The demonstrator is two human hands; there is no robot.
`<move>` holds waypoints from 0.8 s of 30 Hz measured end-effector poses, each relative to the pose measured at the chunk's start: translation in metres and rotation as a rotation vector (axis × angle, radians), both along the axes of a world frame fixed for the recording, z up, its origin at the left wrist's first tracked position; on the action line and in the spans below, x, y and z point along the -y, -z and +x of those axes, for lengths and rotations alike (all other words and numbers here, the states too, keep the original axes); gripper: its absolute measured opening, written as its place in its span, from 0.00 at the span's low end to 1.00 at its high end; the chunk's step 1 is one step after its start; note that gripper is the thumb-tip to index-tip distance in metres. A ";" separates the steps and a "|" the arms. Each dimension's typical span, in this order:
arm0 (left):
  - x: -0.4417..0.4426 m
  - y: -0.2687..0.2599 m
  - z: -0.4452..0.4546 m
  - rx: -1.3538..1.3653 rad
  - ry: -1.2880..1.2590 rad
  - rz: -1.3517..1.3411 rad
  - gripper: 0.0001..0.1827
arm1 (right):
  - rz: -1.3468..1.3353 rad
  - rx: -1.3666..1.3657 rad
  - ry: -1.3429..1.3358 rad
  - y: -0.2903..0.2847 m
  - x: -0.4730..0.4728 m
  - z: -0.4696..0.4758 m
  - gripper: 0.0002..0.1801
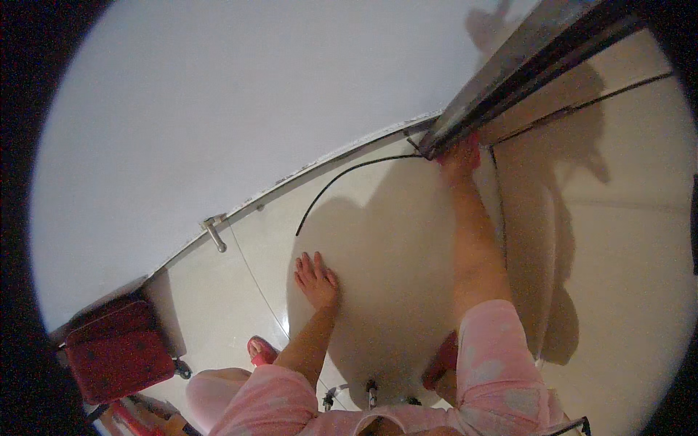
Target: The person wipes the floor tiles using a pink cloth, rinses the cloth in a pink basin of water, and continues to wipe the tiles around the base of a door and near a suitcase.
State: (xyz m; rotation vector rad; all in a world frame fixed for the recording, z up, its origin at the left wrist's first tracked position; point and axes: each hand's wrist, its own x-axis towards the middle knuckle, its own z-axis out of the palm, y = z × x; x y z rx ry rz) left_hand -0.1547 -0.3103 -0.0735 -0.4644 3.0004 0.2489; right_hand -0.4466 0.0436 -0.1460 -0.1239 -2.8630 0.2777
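My left hand is spread with its fingers apart above the pale tiled floor and holds nothing. My right hand reaches far forward to the lower end of a dark metal frame; something red or pink shows at the hand, and its fingers are partly hidden, so its grip cannot be made out. A thin black cable or strip curves from the foot of the frame over the floor, its free end a little beyond my left fingertips.
A white door or panel with a metal lever handle fills the upper left. A red suitcase with a caster stands at the lower left. Red slippers are on my feet. Several small metal legs or casters show near my body.
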 end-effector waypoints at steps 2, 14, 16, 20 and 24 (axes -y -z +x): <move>0.002 0.004 0.003 -0.067 0.019 -0.007 0.29 | -0.135 -0.025 -0.066 0.002 -0.003 -0.012 0.26; -0.001 -0.009 0.001 -0.111 0.026 0.034 0.30 | 0.341 -0.147 -0.276 -0.027 0.015 0.035 0.20; -0.001 -0.009 0.001 -0.105 0.019 0.040 0.30 | 0.211 -0.444 -0.263 -0.046 0.035 0.055 0.15; -0.001 -0.009 0.001 -0.118 0.031 0.041 0.29 | -0.140 0.044 -0.041 -0.066 0.065 0.090 0.25; -0.010 -0.002 -0.001 -0.134 0.026 0.038 0.29 | 0.103 -0.120 -0.066 -0.038 0.067 0.122 0.26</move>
